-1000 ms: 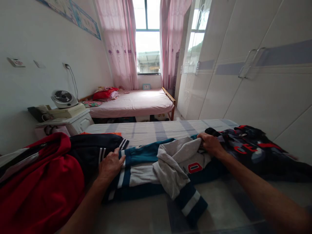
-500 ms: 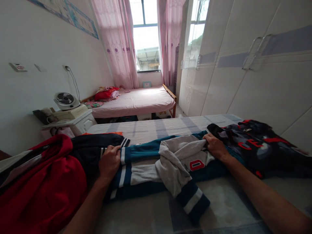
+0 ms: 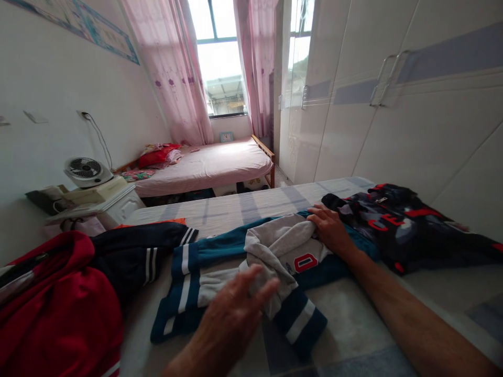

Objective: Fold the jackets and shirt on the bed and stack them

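Observation:
A sweatshirt (image 3: pixel 220 285) in grey and teal, with white-striped cuffs and hem and a red letter patch, lies partly folded on the near bed. One sleeve crosses its middle and hangs down toward me. My left hand (image 3: pixel 236 309) is raised over the lower middle of it, fingers apart, holding nothing and slightly blurred. At the upper right edge of the grey cloth rests my right hand (image 3: pixel 330 228), its fingers stretched out on the fabric. To the left lies a red and navy jacket (image 3: pixel 70 293). A black camouflage-patterned garment (image 3: pixel 396 225) with red letters lies to the right.
The near bed's striped sheet (image 3: pixel 220 207) spreads under the clothes. Beyond stands a second bed (image 3: pixel 212 167) with a pink sheet, below a curtained window. A small fan (image 3: pixel 86 172) sits on a cabinet at left. White wardrobes (image 3: pixel 377 136) line the right side.
My left hand has let go of the sweatshirt's left end and moved right and toward me. My right hand's fingers have loosened at the upper edge. The view has shifted slightly.

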Demonstrator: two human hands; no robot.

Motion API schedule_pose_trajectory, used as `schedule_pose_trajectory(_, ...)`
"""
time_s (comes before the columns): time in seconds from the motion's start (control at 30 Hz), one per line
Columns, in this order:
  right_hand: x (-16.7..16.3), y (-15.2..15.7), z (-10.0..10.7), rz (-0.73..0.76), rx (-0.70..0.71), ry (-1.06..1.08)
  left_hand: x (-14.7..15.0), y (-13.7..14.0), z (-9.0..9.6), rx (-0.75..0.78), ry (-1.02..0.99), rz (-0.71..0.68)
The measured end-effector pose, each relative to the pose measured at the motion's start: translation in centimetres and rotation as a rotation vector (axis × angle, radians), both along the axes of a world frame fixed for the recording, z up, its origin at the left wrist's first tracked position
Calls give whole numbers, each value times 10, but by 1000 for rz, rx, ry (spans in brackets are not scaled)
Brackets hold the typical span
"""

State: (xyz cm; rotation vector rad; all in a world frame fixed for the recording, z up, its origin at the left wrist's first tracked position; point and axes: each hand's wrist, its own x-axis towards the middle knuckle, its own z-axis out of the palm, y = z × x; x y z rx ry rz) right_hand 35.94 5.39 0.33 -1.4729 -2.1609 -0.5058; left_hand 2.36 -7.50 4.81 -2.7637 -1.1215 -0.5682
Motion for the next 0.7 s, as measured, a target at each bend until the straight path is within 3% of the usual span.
schedule_pose_trajectory(0.07,-1,0,-1,18,-22,22,28,-12,-3,-9,112,-156)
schedule_pose_trajectory(0.23,0,0,-4,-24,-56,93,55,-2,-5,-103,271,-228)
schedule_pose_trajectory(0.3,1,1,-5,-23,-71,119,50,3,1,-125,193,-254)
schedule_pose_trajectory(0.37,1,1,-4,-18,-79,146,35,3,10,-117,-48,-200)
schedule_pose_trajectory(0.43,1,1,-4,-15,-89,162,12,0,16,-56,-411,58)
schedule_pose_trajectory(0.5,1,2,-4,-21,-100,164,-19,-5,16,-25,-733,472)
schedule_pose_trajectory(0.57,1,2,-4,-22,-106,160,-50,-10,7,-131,-889,821)
schedule_pose_trajectory(0.63,2,1,-4,-3,-103,149,-78,-14,-7,-293,-999,971)
schedule_pose_trajectory(0.7,1,0,-3,50,-94,128,-99,-16,-20,-334,-1161,1008)
